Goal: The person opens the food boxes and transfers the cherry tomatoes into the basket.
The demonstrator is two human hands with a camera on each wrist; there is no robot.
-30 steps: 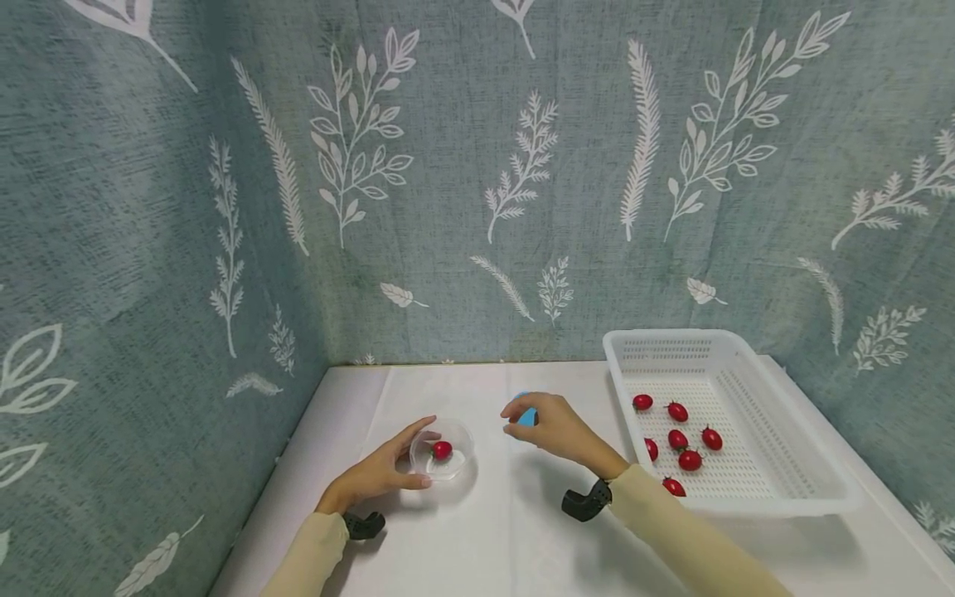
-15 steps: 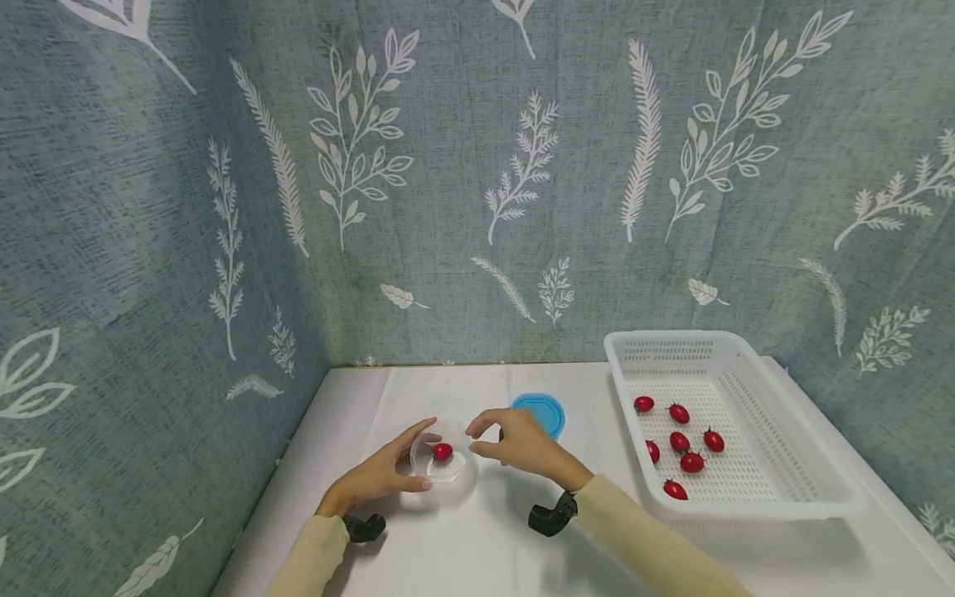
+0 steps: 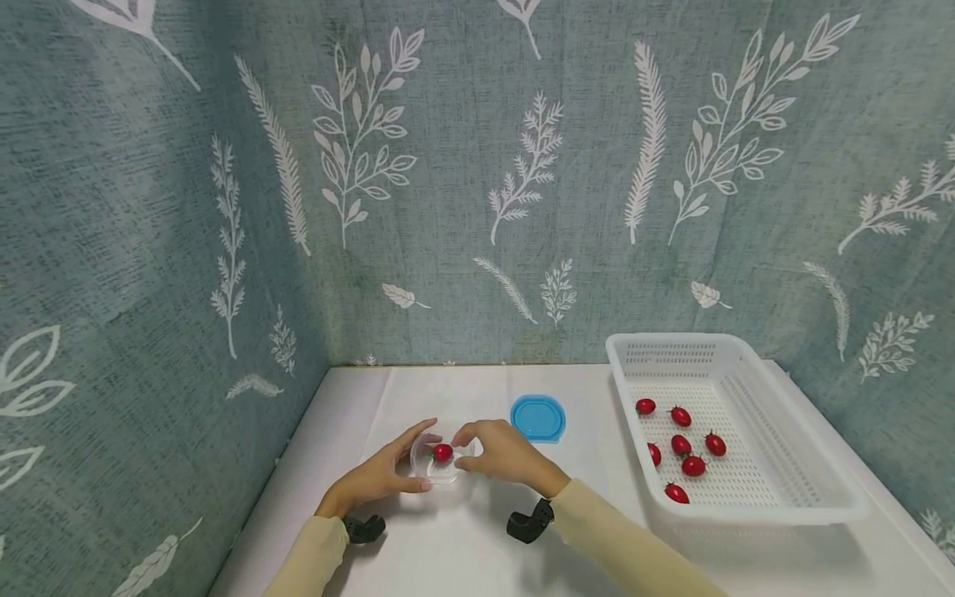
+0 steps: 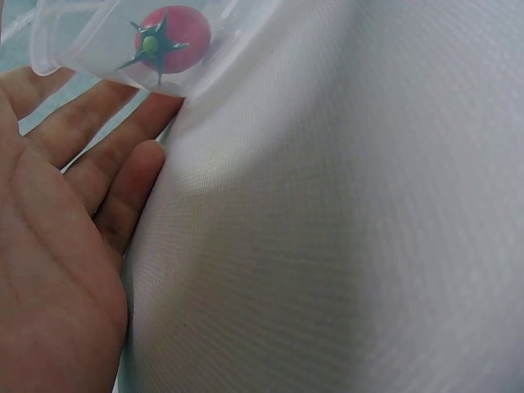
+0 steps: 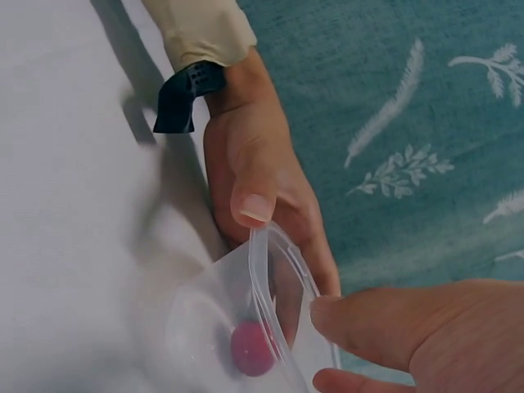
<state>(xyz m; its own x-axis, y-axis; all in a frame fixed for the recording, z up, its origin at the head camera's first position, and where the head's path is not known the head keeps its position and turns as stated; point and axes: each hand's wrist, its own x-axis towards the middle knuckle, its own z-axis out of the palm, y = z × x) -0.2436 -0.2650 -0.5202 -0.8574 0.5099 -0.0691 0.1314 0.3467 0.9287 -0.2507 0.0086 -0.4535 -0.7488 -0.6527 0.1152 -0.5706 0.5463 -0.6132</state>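
A clear plastic cup [image 3: 448,476] stands on the white table with one small red tomato [image 3: 443,453] inside. My left hand [image 3: 376,473] holds the cup from its left, with fingers behind and thumb in front at the rim. The left wrist view shows the green stem of the tomato [image 4: 182,45] through the cup wall. My right hand [image 3: 507,454] is at the cup's right side. Its thumb and index finger are apart at the mouth, and nothing is between them. In the right wrist view its fingertips overlap the rim; whether they touch cannot be told.
A blue round lid [image 3: 538,418] lies on the table behind the right hand. At the right stands a white perforated basket [image 3: 813,477] with several tomatoes [image 3: 693,466] in its left half. Patterned grey-green cloth [image 3: 448,315] hangs behind and along the sides.
My right hand has moved left from over the blue lid to the cup's mouth, uncovering the lid. The left hand and the cup have stayed in place.
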